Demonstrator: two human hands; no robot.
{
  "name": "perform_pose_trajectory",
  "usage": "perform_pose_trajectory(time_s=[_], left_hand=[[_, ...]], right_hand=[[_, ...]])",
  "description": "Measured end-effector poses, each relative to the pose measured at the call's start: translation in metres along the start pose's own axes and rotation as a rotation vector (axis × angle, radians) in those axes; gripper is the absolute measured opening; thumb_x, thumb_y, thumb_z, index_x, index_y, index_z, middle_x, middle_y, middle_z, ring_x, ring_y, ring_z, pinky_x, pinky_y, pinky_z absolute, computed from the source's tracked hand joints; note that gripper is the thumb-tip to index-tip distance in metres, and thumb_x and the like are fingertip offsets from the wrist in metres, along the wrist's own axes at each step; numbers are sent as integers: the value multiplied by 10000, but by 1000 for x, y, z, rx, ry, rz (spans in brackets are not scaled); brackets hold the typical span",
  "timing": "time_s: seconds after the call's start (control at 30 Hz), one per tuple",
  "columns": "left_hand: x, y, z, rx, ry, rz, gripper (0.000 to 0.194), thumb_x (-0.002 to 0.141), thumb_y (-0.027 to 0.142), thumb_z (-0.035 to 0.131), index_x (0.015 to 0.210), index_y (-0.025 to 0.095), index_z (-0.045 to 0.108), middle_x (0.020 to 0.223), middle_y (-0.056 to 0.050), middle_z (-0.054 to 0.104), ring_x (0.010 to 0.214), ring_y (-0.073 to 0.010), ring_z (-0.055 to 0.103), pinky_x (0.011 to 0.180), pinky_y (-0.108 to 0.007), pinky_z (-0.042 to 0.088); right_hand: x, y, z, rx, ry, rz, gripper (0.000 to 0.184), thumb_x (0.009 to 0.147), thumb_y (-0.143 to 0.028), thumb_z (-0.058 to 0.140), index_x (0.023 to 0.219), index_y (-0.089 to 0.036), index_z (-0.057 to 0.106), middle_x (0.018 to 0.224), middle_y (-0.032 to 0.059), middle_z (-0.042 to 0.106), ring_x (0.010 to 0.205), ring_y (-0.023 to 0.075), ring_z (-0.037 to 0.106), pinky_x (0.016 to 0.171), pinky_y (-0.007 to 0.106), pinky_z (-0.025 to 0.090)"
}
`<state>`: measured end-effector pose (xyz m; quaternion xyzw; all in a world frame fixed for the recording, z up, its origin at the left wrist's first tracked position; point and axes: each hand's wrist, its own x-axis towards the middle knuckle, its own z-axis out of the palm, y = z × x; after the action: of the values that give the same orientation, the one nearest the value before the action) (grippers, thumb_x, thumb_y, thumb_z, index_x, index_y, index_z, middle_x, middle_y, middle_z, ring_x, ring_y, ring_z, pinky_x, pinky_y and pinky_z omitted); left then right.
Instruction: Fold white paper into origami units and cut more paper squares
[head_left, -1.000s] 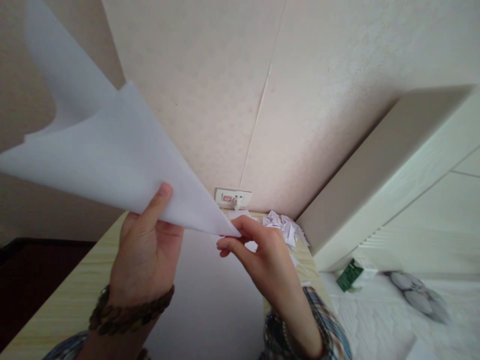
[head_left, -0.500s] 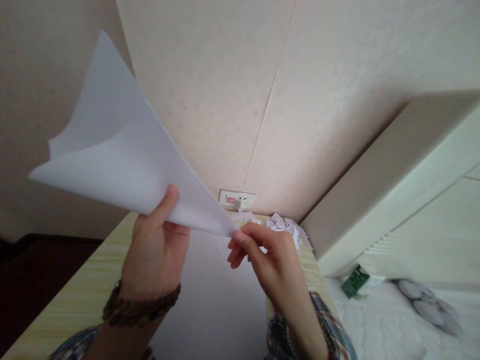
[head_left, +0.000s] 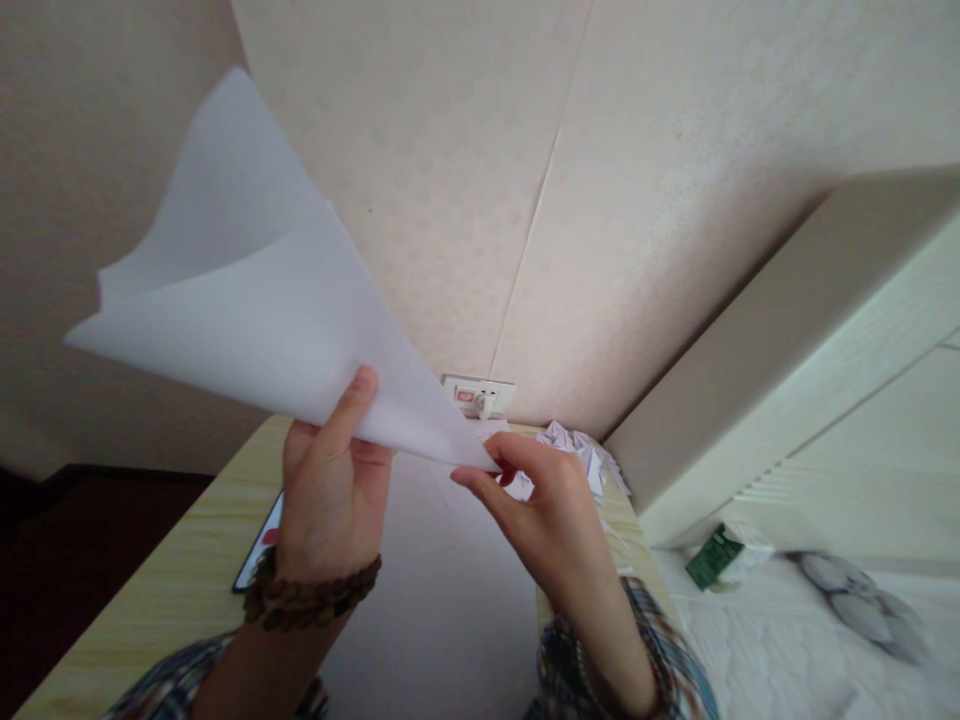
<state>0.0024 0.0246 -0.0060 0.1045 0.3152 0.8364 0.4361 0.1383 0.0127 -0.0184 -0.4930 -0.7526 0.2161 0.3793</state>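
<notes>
A white sheet of paper [head_left: 285, 290], rolled or folded into a cone-like shape, is held up above the table, its wide end at the upper left and its narrow tip at the lower right. My left hand [head_left: 334, 490] grips its lower edge, thumb on the near face and fingers behind. At the narrow tip, my right hand [head_left: 544, 510] pinches the paper, with the thumb below and the bent index finger above. Beneath both hands lies a flat white sheet [head_left: 442, 600] on the table.
The wooden table [head_left: 172, 560] stands against the wall. Folded white paper pieces [head_left: 585, 455] pile up at its back right, below a wall socket [head_left: 478, 397]. Partly behind my left wrist is a phone [head_left: 259, 550]. A green and white box [head_left: 724, 558] lies on the right.
My left hand has shifted slightly right along the paper, and the phone beside it has come into sight. The right thumb has moved lower at the tip. The cone's upper end has swung slightly right.
</notes>
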Motion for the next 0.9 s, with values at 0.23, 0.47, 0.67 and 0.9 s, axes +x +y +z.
perform_pose_trajectory(time_s=[0.23,0.47,0.67,0.9], left_hand=[[1,0,0,31,-34,3,259,820,9,702,998,183,776,1067,-24,809,1011,-142,724,836,-187,586],[0,1,0,34,-78,19,258,800,15,706,967,196,782,1041,8,811,958,-119,724,791,-157,578],[-2,6,0,32,-84,20,261,811,0,684,936,208,781,1064,21,805,1021,-113,707,819,-148,574],[0,0,-3,28,-91,63,247,738,20,764,919,187,774,1001,-10,808,1018,-147,715,861,-188,561]], right_hand=[[0,-3,1,79,15,9,167,780,-203,808,698,-213,663,640,-41,676,592,134,578,571,226,391],[2,-2,2,257,-52,173,375,862,-284,735,535,-197,573,464,-49,610,464,101,558,523,198,400],[0,1,4,337,-74,167,282,912,-272,643,642,-196,662,447,-57,626,412,92,580,496,183,432],[3,5,3,355,-125,112,274,920,-292,625,673,-197,696,630,-3,741,607,135,697,636,225,510]])
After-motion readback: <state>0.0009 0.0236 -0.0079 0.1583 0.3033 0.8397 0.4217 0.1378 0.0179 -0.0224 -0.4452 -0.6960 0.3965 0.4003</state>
